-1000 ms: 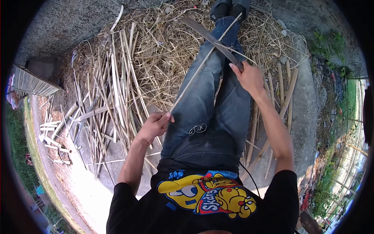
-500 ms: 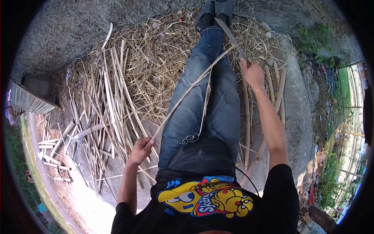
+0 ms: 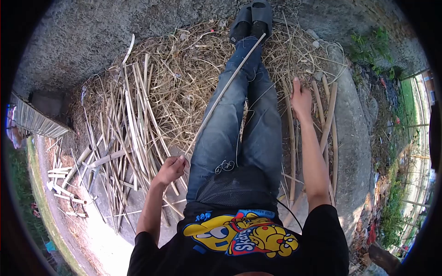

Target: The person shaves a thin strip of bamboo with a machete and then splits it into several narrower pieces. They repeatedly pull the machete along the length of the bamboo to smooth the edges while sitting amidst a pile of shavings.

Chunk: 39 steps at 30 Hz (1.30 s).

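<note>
A long, narrow bamboo strip (image 3: 225,92) slants across my jeans, its far end near the slippers. My left hand (image 3: 170,171) is closed on the strip's near end, beside my left thigh. To the right of my legs, my right hand (image 3: 301,101) is curled with the thumb up along a knife. The knife's blade is turned nearly edge-on and hard to make out against the straw. A thin curled shaving (image 3: 225,166) lies on my lap.
Split bamboo strips (image 3: 133,119) are heaped on the left, over straw-like shavings (image 3: 184,87). Several bamboo poles (image 3: 332,110) lie on the right. A rough concrete wall (image 3: 161,16) rises beyond my feet, where grey slippers (image 3: 261,11) rest.
The knife has left the strip and turned edge-on, while my right hand has shifted slightly down. The strip's far end has swung up toward my feet. My left hand still holds its near end.
</note>
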Each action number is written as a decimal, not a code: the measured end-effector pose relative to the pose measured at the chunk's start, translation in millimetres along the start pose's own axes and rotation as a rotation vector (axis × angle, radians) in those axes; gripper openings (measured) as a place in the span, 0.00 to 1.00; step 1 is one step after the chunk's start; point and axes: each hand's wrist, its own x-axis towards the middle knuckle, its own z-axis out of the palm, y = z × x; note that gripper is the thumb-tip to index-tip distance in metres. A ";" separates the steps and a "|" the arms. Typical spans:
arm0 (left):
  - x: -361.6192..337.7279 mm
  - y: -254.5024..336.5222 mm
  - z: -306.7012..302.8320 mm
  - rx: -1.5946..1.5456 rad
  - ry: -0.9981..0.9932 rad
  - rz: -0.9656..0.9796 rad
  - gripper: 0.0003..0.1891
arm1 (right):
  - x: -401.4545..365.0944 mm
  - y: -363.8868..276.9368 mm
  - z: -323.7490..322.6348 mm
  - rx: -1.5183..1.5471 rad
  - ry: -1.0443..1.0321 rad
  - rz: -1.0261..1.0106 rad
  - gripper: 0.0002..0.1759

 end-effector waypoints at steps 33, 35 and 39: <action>-23.4 -21.6 -6.9 0.807 0.408 0.331 0.21 | 83.3 9.1 3.0 -0.548 0.016 0.052 0.49; -16.4 -18.6 -4.4 0.741 0.369 0.251 0.29 | 55.9 5.1 12.8 -0.173 -0.002 0.167 0.47; 10.9 -19.9 -21.3 0.507 0.237 0.127 0.33 | 23.7 8.2 30.1 -0.067 -0.004 0.017 0.42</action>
